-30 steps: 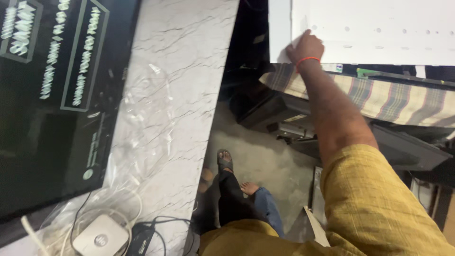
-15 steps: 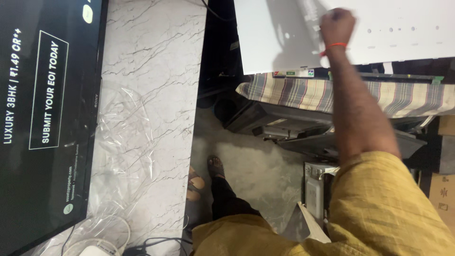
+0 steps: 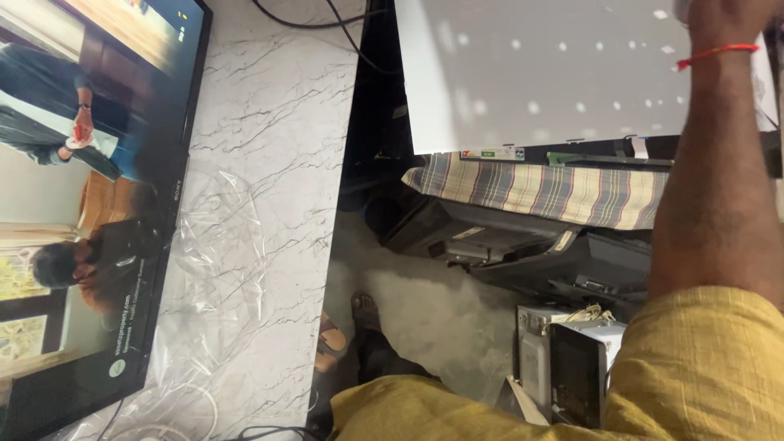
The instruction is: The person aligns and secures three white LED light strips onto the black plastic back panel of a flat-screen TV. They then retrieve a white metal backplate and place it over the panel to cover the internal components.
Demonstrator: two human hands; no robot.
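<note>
Right hand (image 3: 723,18) rests on white panel (image 3: 539,73) at top edge, grip unclear; panel's long axis stretches leftward from hand.

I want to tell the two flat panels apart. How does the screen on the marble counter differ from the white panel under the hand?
The screen is lit and shows a moving picture; the white panel is blank with pale dots. The screen lies on the marble counter; the white panel rests over a striped cloth. Only the white panel meets the right hand. Both are flat rectangles.
</note>
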